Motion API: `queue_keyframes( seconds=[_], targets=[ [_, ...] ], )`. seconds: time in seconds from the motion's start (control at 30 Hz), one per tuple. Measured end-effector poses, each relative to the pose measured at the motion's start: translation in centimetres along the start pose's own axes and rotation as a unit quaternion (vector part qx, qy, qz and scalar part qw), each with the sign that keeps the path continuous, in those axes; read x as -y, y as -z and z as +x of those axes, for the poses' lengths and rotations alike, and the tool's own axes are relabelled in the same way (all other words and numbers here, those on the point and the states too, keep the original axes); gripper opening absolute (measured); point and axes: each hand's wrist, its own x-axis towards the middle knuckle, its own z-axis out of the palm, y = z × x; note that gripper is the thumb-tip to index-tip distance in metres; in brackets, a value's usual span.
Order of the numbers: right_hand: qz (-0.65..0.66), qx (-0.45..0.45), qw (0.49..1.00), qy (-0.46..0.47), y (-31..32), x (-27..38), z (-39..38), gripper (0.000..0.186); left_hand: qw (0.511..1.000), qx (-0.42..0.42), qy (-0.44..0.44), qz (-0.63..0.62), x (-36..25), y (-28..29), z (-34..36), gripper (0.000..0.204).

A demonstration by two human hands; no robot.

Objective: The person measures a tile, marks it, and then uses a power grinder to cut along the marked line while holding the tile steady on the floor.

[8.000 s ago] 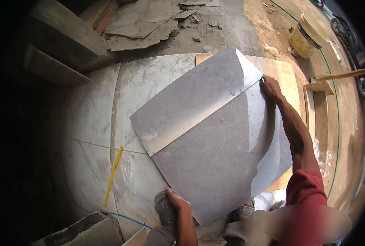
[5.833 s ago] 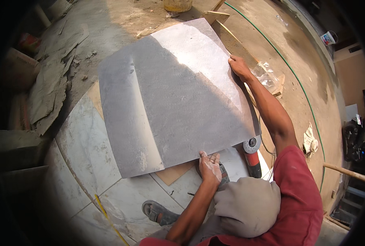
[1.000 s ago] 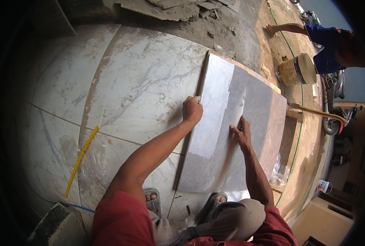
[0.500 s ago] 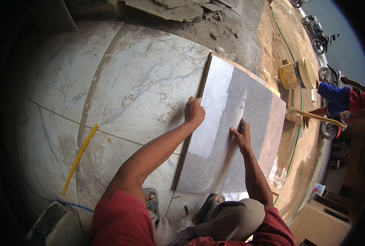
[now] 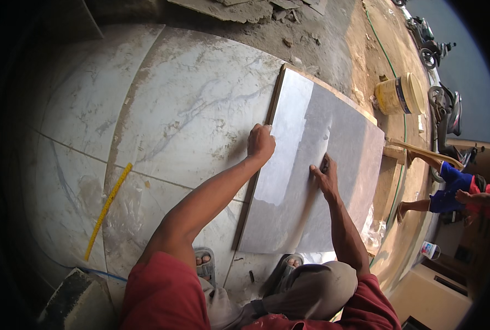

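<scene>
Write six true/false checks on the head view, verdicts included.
1. The left hand is at the gray tile's left edge. True.
2. The right hand is on the yellow ruler. False: it is on the gray tile.
3. The yellow ruler lies to the left of both hands. True.
4. The lidded yellowish bucket stands on the gray tile. False: it stands apart, on the ground beyond it.
5. Another person in blue shorts is in view at right. True.
6. The camera wearer's feet are fully bare. False: they wear open-toed sandals.
</scene>
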Motion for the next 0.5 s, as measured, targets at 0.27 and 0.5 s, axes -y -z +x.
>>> queue_keyframes(
  seconds=[0.27,0.5],
  targets=[
    [-0.114,-0.081,0.990,0.031,0.0,-5.4,-5.7,0.075,0.993,0.094,0.073,-0.028,-0.7,2.3,-2.6,0.024],
    [-0.169,0.029,0.984,-0.055,-2.8,-4.7,-19.1,0.081,0.983,0.154,0.094,-0.039,2.5,3.1,-2.1,0.024]
  ],
)
